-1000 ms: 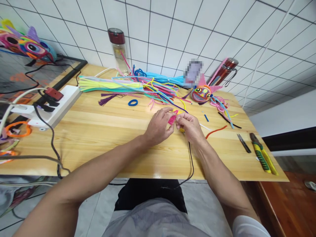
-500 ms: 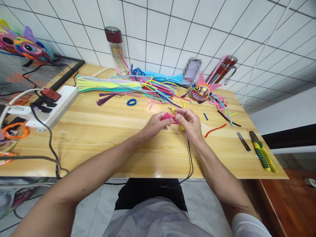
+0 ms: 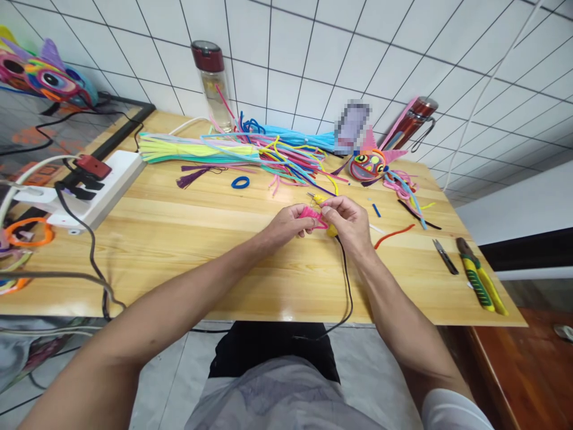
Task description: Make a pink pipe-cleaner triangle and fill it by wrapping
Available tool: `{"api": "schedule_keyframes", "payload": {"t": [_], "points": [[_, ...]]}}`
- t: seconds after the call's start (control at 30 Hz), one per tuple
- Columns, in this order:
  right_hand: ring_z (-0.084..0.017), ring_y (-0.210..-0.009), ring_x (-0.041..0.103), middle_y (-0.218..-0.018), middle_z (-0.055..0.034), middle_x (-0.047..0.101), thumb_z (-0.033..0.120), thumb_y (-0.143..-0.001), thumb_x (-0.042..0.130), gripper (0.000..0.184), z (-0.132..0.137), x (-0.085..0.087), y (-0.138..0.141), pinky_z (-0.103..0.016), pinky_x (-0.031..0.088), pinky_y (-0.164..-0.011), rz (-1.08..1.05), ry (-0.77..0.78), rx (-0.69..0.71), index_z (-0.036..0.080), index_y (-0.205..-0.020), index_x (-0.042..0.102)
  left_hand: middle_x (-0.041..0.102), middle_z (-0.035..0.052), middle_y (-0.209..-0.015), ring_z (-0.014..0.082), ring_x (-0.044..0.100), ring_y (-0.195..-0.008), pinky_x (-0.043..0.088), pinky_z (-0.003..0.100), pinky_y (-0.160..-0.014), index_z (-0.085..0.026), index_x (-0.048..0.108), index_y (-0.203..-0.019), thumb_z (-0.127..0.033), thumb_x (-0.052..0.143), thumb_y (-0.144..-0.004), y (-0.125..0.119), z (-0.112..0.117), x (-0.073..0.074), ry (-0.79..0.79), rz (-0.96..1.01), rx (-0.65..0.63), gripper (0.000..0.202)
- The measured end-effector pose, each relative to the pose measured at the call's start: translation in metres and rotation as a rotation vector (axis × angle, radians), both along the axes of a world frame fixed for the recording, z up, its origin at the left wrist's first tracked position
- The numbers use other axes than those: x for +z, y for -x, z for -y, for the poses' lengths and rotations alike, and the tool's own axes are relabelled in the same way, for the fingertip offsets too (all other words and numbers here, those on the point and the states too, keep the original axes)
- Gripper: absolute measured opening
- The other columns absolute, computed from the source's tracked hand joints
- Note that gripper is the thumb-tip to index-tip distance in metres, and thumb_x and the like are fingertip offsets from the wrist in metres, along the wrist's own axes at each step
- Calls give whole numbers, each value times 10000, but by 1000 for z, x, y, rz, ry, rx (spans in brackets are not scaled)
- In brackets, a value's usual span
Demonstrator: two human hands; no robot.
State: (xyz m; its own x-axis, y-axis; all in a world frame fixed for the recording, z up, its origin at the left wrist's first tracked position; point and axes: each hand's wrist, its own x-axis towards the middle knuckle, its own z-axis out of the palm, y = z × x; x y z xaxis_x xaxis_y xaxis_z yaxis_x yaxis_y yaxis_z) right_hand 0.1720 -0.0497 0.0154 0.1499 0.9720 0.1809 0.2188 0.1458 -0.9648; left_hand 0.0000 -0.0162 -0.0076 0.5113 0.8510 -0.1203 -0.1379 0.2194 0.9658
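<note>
My left hand [image 3: 290,224] is closed around a folded, ridged piece of bright pink pipe cleaner [image 3: 312,214]. Close beside it, my right hand [image 3: 347,218] pinches with thumb and forefinger at the right end of the pink piece; the fingertips partly hide the contact. Behind and beneath the right fingers lies a yellow-handled tool with a thin metal tip, like a soldering iron [image 3: 318,199], its black cord [image 3: 348,280] running to the table's front edge.
Bundled pipe cleaners [image 3: 197,149] lie at the back, near a blue ring [image 3: 240,183]. A colourful craft head [image 3: 367,164], snips [image 3: 445,257] and pliers [image 3: 477,275] are on the right. Left are a power strip [image 3: 105,188] and cables; two bottles stand by the wall.
The view has shifted slightly. My right fingers have moved a little away from my left hand, leaving more of the pink piece showing between them.
</note>
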Motion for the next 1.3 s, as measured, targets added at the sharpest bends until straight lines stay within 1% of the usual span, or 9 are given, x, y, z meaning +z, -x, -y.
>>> {"api": "schedule_keyframes", "payload": {"t": [0.23, 0.47, 0.63, 0.73, 0.83, 0.93, 1.03, 1.17, 1.3], "points": [[-145, -617, 584, -697, 18, 690, 386, -793, 770, 157, 0, -2, 0, -311, 506, -654, 43, -15, 5, 234, -821, 744, 598, -11, -661, 111, 500, -622, 367, 264, -616, -184, 646, -735, -361, 746, -697, 0, 0, 2, -29, -61, 20, 206], [-134, -601, 595, -714, 20, 708, 373, -817, 757, 151, 0, -7, 0, -287, 495, -617, 100, -77, 9, 223, -831, 747, 597, -21, -669, 112, 475, -630, 357, 280, -635, -186, 642, -740, -413, 712, -707, 1, 0, -4, -88, -86, 39, 240], [-160, -654, 640, -762, -4, 751, 318, -895, 732, 106, 5, -7, 0, -321, 526, -670, 297, -242, -11, 236, -835, 758, 553, -39, -648, 107, 448, -630, 366, 285, -651, -198, 593, -709, -455, 741, -716, 0, 0, -2, -106, -74, 86, 297], [-200, -746, 710, -823, -36, 800, 294, -947, 719, 118, 7, -8, 2, -359, 567, -724, 443, -368, -18, 251, -852, 773, 527, -51, -643, 109, 438, -637, 393, 284, -667, -200, 593, -729, -475, 777, -718, 0, 0, -3, -104, -32, 162, 332], [-232, -844, 765, -902, -56, 836, 271, -980, 723, 109, 7, -12, 6, -412, 601, -816, 551, -526, -5, 267, -901, 798, 565, -38, -685, 118, 468, -672, 438, 287, -711, -194, 621, -758, -443, 770, -734, -1, -1, -7, -129, 26, 263, 291], [-249, -917, 775, -964, -69, 836, 252, -985, 745, 83, 8, -15, 9, -450, 597, -898, 586, -635, 1, 273, -940, 812, 593, -27, -715, 127, 495, -701, 466, 286, -738, -192, 655, -786, -433, 774, -750, -2, -2, -10, -142, 78, 317, 271], [-252, -934, 742, -998, -82, 810, 318, -984, 758, 88, 12, -13, 10, -432, 586, -849, 542, -565, -42, 267, -932, 808, 597, -25, -727, 126, 487, -704, 472, 283, -739, -191, 671, -803, -444, 795, -766, -2, -2, -10, -179, 115, 339, 284], [-195, -741, 614, -829, -36, 717, 472, -975, 746, 274, 15, -6, 10, -355, 515, -699, 291, -270, -89, 246, -822, 723, 585, -28, -733, 123, 468, -709, 451, 277, -720, -190, 678, -809, -428, 799, -815, -1, 0, -8, -259, 109, 396, 267], [-157, -644, 498, -689, 16, 597, 612, -901, 777, 414, 12, -4, 12, -320, 448, -649, 58, -10, -3, 239, -767, 659, 645, -14, -780, 127, 523, -740, 476, 279, -751, -190, 695, -848, -406, 800, -851, -2, 3, -8, -323, 111, 423, 240]]}}
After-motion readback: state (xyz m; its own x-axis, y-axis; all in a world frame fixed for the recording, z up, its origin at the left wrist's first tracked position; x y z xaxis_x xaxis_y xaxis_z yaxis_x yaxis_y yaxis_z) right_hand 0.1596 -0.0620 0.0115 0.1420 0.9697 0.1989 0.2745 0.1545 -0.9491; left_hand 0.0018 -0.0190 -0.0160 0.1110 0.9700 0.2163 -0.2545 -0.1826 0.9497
